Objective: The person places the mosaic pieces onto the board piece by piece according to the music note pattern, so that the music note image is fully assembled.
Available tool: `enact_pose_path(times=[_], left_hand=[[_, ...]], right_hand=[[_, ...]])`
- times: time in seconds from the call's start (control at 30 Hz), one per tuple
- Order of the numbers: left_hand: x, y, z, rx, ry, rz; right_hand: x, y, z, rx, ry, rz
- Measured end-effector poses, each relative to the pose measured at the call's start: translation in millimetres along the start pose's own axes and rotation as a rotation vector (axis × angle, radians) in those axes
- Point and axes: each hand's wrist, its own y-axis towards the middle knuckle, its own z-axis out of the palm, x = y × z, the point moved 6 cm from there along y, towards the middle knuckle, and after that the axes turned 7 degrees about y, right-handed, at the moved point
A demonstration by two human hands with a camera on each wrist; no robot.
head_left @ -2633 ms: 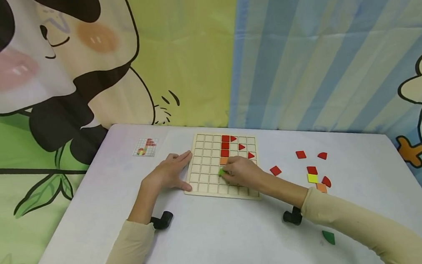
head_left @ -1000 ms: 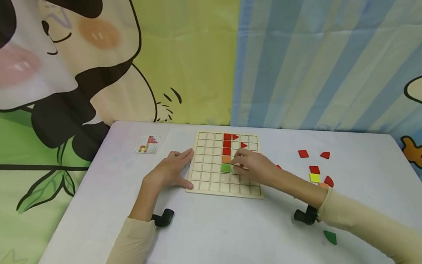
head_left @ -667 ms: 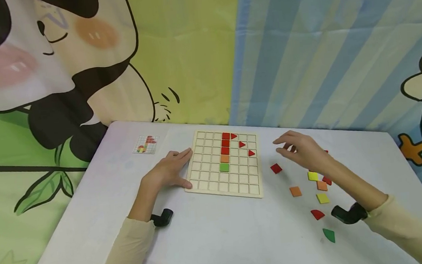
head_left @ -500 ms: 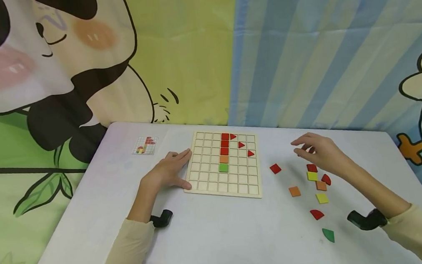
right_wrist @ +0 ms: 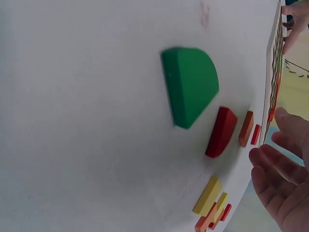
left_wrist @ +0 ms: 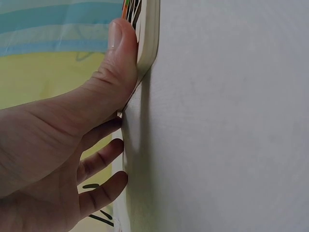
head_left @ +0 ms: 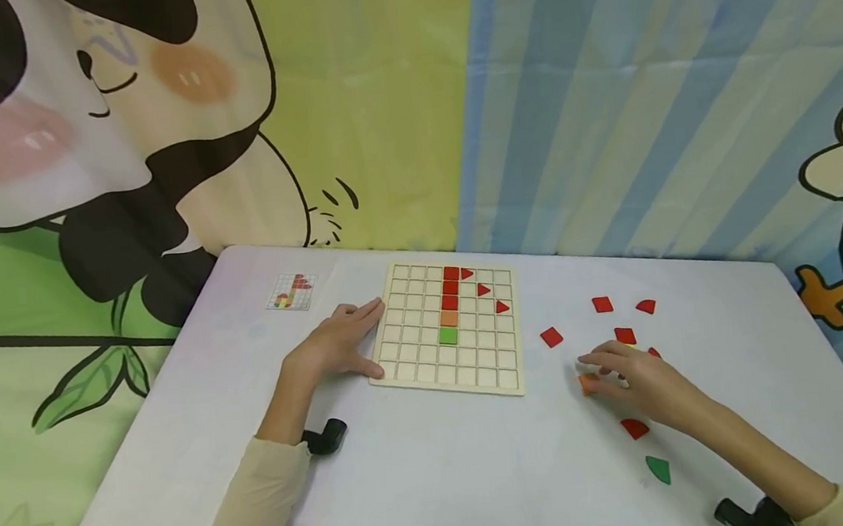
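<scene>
My left hand (head_left: 334,346) rests at the left edge of a wooden grid board (head_left: 408,352), fingers spread. In the left wrist view the thumb (left_wrist: 120,53) lies along the board's edge. The board holds a column of red squares, an orange square (head_left: 448,318) and a green square (head_left: 448,336); several red triangles (head_left: 483,289) stand diagonally beside it. My right hand (head_left: 650,381) hovers over the loose tiles, its thumb and fingers apart. Nearest its fingertips is an orange square tile (head_left: 587,383), still lying on the table in the right wrist view. Yellow tiles are mostly hidden beneath the hand.
A small pattern card (head_left: 292,292) lies left of the board. Loose red squares (head_left: 552,337), a red quarter-circle (head_left: 635,428) and a green quarter-circle (head_left: 659,469) lie on the white table (head_left: 470,476) to the right. A printed curtain (head_left: 380,133) hangs behind.
The green square was placed under the orange one. My right hand then left the board, went right over the loose tiles and came down nearer the orange tile. My left hand stayed put.
</scene>
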Motion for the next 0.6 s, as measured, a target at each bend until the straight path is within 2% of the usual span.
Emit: enact_pose_path(times=[0.2,0.37,0.5,0.6], left_hand=[[0.7,-1.2,-2.1,-0.01,0.0,-0.006],[0.4,-0.8,-2.9,-0.02,0.002,0.008],[0.1,-0.5,-1.3,-0.01,-0.002,0.013],[-0.2,-0.7,-1.4,-0.005,0.003,0.014]], right_hand=[[4,1.2,12,0.023,-0.138,-0.046],[4,0.8,15,-0.032,-0.177,-0.081],[0,1.1,16,-0.002,-0.071,0.01],[-1,2.6,11,-0.022,0.065,0.051]])
